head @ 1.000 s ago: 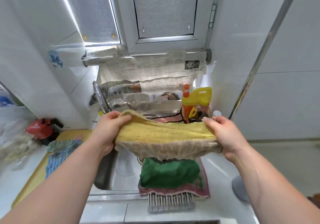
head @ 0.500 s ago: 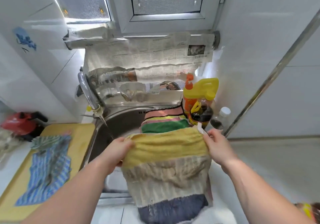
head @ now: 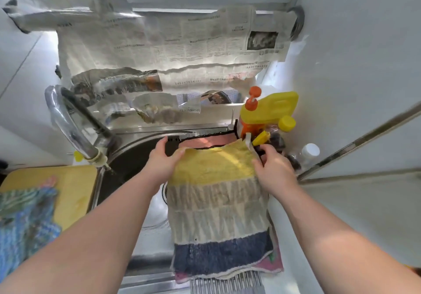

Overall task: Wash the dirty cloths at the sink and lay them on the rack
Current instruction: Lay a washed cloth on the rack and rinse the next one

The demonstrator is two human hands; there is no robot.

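A yellow, beige and navy striped cloth (head: 216, 205) lies spread flat over the metal rack (head: 225, 284) across the right part of the sink (head: 134, 157). My left hand (head: 163, 159) holds its far left corner and my right hand (head: 272, 168) pinches its far right corner. Under it a pink cloth (head: 209, 140) shows at the far end and along the near edge. A blue and green striped cloth (head: 25, 220) lies on the yellow board (head: 75, 193) at the left.
The curved tap (head: 68, 123) stands at the sink's left. A yellow jug (head: 271, 109), an orange pump bottle (head: 250, 109) and small bottles (head: 307, 152) crowd the right rear corner. Newspaper (head: 170, 50) covers the wall behind.
The striped cloth went from hanging bunched between my hands to lying spread over the rack on top of the other cloths. Both hands moved forward and down to its far edge.
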